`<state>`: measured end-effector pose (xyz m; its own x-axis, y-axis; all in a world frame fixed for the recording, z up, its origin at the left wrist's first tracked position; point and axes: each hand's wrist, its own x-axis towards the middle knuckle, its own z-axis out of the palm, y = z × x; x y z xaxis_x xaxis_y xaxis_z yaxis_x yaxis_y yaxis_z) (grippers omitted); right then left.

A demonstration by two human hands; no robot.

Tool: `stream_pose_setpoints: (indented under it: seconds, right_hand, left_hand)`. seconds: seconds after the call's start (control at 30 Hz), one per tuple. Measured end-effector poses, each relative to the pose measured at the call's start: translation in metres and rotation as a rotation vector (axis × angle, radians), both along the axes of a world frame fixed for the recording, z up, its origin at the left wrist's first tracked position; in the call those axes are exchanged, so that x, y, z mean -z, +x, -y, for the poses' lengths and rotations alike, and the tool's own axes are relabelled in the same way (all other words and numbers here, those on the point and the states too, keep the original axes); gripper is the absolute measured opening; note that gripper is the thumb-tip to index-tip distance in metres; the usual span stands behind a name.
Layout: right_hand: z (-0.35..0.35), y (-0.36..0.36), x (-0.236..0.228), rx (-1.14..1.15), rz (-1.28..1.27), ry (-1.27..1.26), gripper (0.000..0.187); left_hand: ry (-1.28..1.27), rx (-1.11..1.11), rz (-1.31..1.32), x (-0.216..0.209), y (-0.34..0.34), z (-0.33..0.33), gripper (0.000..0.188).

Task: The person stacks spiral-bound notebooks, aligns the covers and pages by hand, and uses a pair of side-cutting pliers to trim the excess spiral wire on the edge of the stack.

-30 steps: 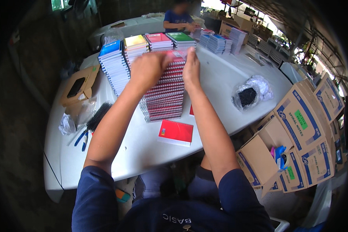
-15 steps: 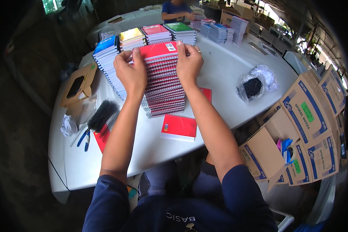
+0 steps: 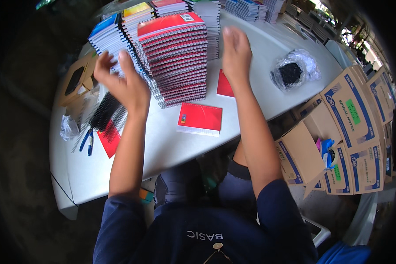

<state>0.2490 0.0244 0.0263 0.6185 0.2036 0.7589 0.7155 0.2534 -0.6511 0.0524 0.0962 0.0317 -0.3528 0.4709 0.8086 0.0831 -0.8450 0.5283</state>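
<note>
A tall stack of red spiral notebooks (image 3: 180, 61) stands on the table in front of me, its wire bindings toward me. To its left, my left hand (image 3: 125, 83) is held in the air with fingers apart and nothing in it. My right hand (image 3: 237, 55) is just off the stack's right side, empty, with its fingers loosely bent and slightly blurred. A red pad with white pages showing (image 3: 201, 118) lies nearer to me. Partly behind my right forearm is another red piece (image 3: 225, 83).
Behind stand stacks of blue (image 3: 105, 27), yellow and pink notebooks. Black wire coils (image 3: 106, 110), blue-handled pliers (image 3: 89, 141) and a phone (image 3: 75, 81) on cardboard lie left. A plastic bag with black content (image 3: 290, 75) sits right, above cardboard boxes (image 3: 350, 110).
Both hands have let go of the top of the red stack and moved apart, the left one outward and the right one to the right. The view has shifted, so the stacks appear higher.
</note>
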Motion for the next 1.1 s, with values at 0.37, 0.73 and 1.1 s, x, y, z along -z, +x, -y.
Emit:
stream_pose_setpoints:
  seconds: [0.37,0.73,1.1]
  right_hand:
    - [0.192,-0.102,0.142,-0.225,-1.287,-0.160,0.055]
    - [0.136,-0.108,0.115,-0.813,-0.542,-0.549,0.019]
    - [0.062,-0.089,0.118,-1.125,-0.347,-0.534,0.025]
  left_hand:
    - [-0.290,0.563,-1.234,0.136,-0.012,0.111,0.044]
    - [-0.867,0.932,-0.398,0.113,-0.073,0.088,0.039]
    - [-0.906,0.849,-0.579,0.131,-0.088,0.064,0.023]
